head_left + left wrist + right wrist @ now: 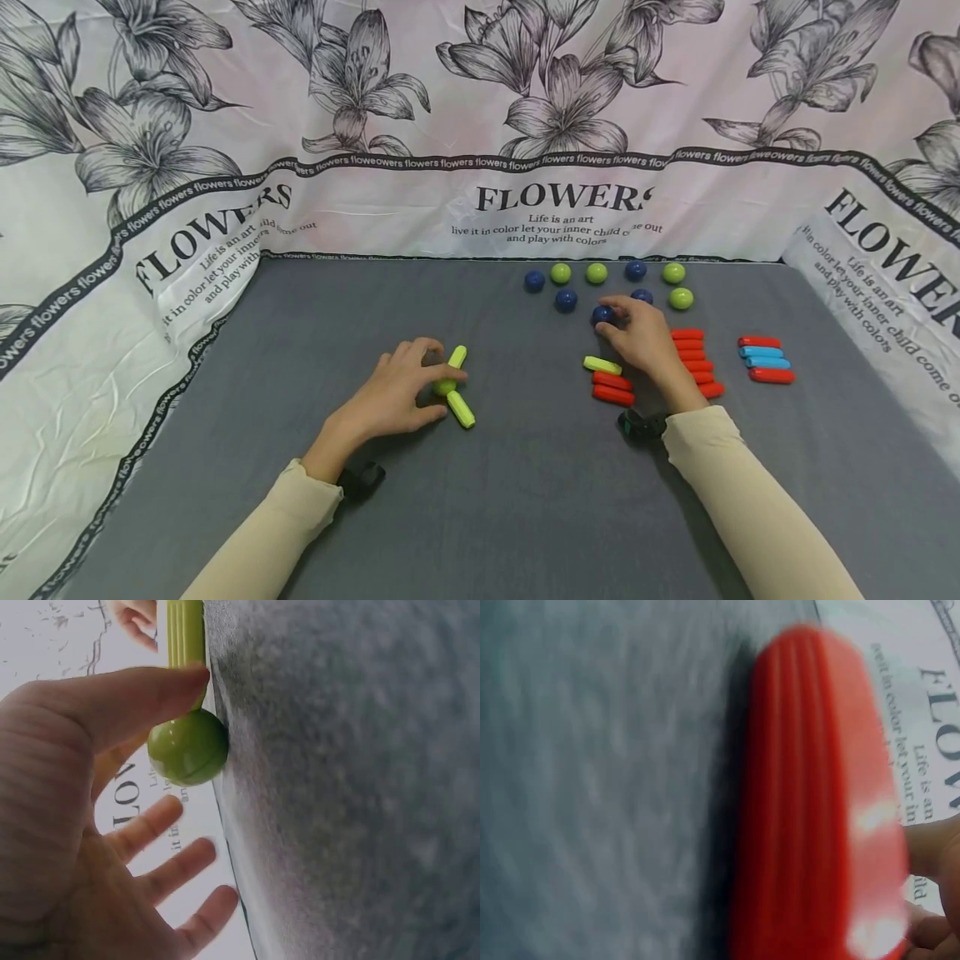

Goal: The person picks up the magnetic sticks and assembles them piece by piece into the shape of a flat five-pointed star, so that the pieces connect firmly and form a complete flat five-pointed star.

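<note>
On the left, a green ball (444, 387) sits between two yellow-green ribbed rods (461, 410) that meet it at an angle. My left hand (397, 390) curves loosely around this piece, its thumb and fingers spread apart. In the left wrist view the thumb passes in front of one rod (185, 634), and the other fingertips point past the ball. My right hand (643, 335) pinches a dark blue ball (602, 315) between thumb and fingers, over the table's right half. A red ribbed rod (810, 810) fills much of the right wrist view, and that ball is hidden there.
Blue balls (566, 300) and green balls (674, 273) lie along the far edge. A yellow-green rod (602, 365) and two red rods (613, 395) lie left of my right wrist. More red rods (688, 344) and a red-and-blue group (765, 357) lie to the right. A flowered cloth (375, 208) hangs behind.
</note>
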Action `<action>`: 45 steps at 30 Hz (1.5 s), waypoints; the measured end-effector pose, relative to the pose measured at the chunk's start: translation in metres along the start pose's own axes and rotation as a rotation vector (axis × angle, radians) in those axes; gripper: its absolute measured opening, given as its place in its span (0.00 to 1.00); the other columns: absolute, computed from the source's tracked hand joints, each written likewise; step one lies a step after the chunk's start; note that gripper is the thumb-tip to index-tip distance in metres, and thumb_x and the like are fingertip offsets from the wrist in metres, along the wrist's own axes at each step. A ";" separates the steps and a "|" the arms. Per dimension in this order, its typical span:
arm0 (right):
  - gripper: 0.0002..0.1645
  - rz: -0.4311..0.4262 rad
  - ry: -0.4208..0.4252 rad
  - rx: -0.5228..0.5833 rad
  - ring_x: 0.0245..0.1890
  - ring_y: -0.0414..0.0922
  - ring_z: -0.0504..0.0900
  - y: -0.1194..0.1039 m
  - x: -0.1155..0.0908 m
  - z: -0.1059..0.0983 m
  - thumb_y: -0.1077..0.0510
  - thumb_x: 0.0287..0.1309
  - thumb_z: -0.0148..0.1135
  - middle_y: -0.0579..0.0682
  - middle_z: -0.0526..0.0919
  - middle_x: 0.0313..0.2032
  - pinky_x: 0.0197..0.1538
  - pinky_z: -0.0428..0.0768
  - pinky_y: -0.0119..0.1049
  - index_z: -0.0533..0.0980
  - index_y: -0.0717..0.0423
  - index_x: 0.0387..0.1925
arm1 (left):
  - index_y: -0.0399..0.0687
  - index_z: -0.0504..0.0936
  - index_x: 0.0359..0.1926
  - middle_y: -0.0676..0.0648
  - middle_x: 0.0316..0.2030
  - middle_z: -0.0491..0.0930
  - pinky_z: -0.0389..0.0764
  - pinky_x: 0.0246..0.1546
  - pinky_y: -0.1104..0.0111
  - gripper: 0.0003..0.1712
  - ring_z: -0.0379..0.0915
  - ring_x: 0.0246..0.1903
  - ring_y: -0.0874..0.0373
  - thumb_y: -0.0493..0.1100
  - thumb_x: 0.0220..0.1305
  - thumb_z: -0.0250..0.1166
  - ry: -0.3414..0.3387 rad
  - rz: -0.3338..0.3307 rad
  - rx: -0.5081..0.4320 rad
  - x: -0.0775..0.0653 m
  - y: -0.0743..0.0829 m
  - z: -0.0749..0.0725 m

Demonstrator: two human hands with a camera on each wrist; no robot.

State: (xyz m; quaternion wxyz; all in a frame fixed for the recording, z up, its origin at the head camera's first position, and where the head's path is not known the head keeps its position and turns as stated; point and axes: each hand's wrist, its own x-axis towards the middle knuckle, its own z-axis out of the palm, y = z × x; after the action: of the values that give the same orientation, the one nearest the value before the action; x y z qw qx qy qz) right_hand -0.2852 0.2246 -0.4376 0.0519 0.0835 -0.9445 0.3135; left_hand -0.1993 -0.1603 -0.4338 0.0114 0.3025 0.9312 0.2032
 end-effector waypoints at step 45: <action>0.20 -0.431 -0.485 0.365 0.25 0.36 0.76 -0.098 -0.075 0.069 0.52 0.58 0.75 0.43 0.83 0.37 0.29 0.76 0.30 0.79 0.45 0.50 | 0.67 0.85 0.50 0.43 0.73 0.68 0.71 0.58 0.42 0.12 0.70 0.67 0.42 0.52 0.67 0.70 0.016 0.060 -0.088 0.004 0.002 0.012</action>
State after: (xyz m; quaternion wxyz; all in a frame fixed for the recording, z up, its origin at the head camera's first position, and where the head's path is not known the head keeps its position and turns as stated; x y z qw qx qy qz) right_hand -0.1959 0.1153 -0.4471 -0.1242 0.3599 -0.8188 0.4297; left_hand -0.1993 -0.1523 -0.4435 0.0113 0.3277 0.9120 0.2467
